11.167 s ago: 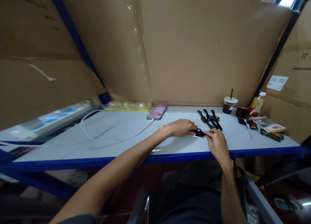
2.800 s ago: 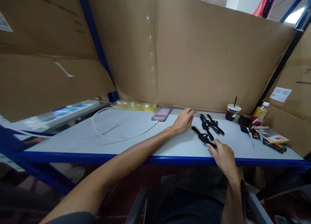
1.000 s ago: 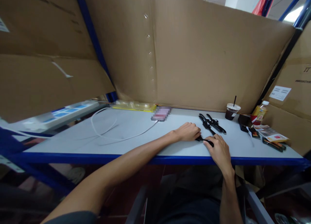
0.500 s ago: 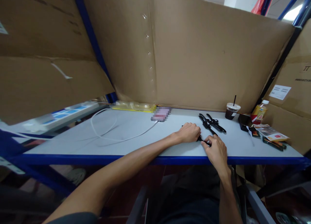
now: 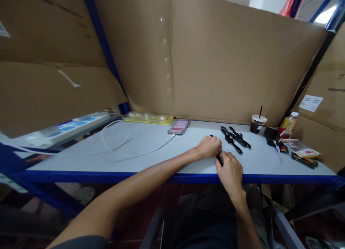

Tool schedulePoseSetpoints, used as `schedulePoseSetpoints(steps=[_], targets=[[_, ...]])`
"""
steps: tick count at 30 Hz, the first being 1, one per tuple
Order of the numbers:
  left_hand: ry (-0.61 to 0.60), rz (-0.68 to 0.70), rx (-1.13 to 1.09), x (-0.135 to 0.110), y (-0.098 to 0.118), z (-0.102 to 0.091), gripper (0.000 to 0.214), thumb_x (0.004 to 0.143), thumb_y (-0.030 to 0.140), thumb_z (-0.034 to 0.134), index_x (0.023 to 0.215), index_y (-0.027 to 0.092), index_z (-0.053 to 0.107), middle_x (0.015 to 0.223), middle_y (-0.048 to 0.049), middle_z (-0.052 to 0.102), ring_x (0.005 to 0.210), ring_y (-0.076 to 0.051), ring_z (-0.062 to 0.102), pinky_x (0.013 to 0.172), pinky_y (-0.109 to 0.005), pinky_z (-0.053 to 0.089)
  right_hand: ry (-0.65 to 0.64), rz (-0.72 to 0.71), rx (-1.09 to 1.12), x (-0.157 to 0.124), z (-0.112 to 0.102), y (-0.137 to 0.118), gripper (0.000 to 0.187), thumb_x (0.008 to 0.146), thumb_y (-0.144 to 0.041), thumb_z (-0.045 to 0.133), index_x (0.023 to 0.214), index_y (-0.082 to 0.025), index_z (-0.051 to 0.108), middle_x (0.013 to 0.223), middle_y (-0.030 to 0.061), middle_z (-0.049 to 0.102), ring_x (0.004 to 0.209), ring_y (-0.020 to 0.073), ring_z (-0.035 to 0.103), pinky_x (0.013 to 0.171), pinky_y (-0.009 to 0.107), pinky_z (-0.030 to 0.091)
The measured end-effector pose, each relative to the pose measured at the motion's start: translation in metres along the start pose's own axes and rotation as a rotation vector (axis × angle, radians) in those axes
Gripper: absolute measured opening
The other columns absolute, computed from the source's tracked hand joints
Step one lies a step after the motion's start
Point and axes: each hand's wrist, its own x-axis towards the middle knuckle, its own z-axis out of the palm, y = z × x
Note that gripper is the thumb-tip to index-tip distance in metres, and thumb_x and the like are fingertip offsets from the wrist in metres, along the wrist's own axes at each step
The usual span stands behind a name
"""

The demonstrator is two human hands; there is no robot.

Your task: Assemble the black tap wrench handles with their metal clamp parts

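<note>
Hands: left and right, together over the near part of the table; left curled around a black tool, one dark end poking out beyond the knuckles; right pinching the near end between thumb and fingers; the tool's middle hidden by the hands. Step in hand, as judged: two-handed handling of this one tool, perhaps turning or adjusting some part, the exact action not visible; the next move calls, it seems, for a firm left grip and small, careful finger work from the right, mindful of any sharp edge.

Surface: pale top, blue front edge; a small pile of similar black tools, just beyond the hands to the right, overlapping, count uncertain; one phone, screen blurred, plugged to a looping white cable; clear packaging with yellow edge, along the back; lidded cup with dark drink and black straw; bottle with white cap; black tray; flat packet, at the right end.

Room: cardboard panel behind; more cardboard at either side; blue post at left; white power strip by the left end; grey armrest below; floor dark reddish.
</note>
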Motion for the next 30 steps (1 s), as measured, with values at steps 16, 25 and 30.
schedulePoseSetpoints(steps=[16, 25, 30], targets=[[0.024, 0.307, 0.000, -0.007, -0.024, -0.016, 0.031, 0.098, 0.045, 0.054, 0.093, 0.018, 0.068, 0.071, -0.0072, 0.069, 0.056, -0.017, 0.058, 0.059, -0.030, 0.032, 0.058, 0.029, 0.023, 0.013, -0.001, 0.045, 0.014, 0.096, -0.029, 0.062, 0.101, -0.024, 0.074, 0.107, 0.0064, 0.068, 0.106, 0.0252, 0.058, 0.085, 0.034, 0.041], [0.022, 0.329, -0.025, -0.007, -0.018, -0.012, 0.028, 0.097, 0.033, 0.051, 0.083, 0.018, 0.070, 0.070, -0.0065, 0.070, 0.055, -0.016, 0.054, 0.058, -0.029, 0.027, 0.055, 0.023, 0.014, 0.015, 0.002, 0.047, 0.015, 0.097, -0.030, 0.061, 0.102, -0.024, 0.074, 0.107, 0.0064, 0.068, 0.106, 0.0245, 0.058, 0.085, 0.033, 0.040], [0.043, 0.330, -0.062, -0.006, -0.020, -0.012, 0.020, 0.093, 0.025, 0.052, 0.086, 0.019, 0.070, 0.071, -0.0051, 0.069, 0.058, -0.016, 0.056, 0.057, -0.030, 0.026, 0.063, 0.021, 0.004, 0.014, 0.002, 0.046, 0.014, 0.097, -0.029, 0.061, 0.101, -0.023, 0.074, 0.107, 0.0058, 0.068, 0.105, 0.0245, 0.058, 0.085, 0.033, 0.040]])
